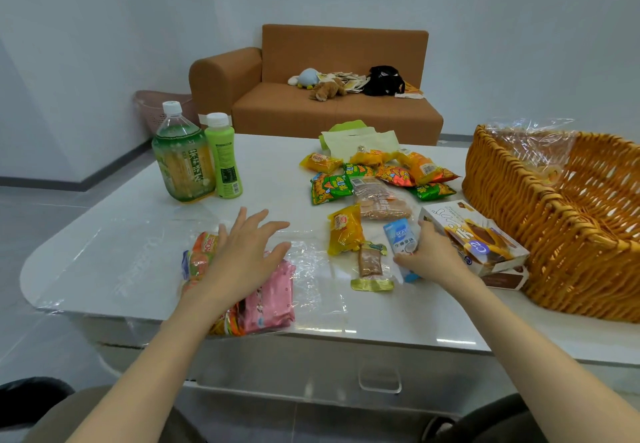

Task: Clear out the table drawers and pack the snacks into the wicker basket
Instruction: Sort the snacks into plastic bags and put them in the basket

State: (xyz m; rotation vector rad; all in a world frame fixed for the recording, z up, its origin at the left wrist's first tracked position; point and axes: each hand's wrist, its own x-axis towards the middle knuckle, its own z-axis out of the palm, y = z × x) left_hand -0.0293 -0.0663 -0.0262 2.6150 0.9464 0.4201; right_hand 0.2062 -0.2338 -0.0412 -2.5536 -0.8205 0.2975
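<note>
The wicker basket (512, 200) stands at the table's right edge with only clear plastic film inside. My left hand (242, 252) hovers open, fingers spread, over a clear bag of pink and orange snack packs (273, 293) at the front edge. My right hand (433, 255) grips the near end of a white and brown snack box (485, 235) lying beside the basket, its thumb touching a small blue and white packet (400, 235). Several yellow, green and orange snack packets (377, 176) lie in the middle. The drawer front with its clear handle (380, 382) below the tabletop looks closed.
A large green tea bottle (181, 158) and a smaller green bottle (223, 158) stand at the back left of the white table (121, 235). A pale green bag (360, 138) lies at the far edge. A brown sofa (329, 96) with toys sits behind.
</note>
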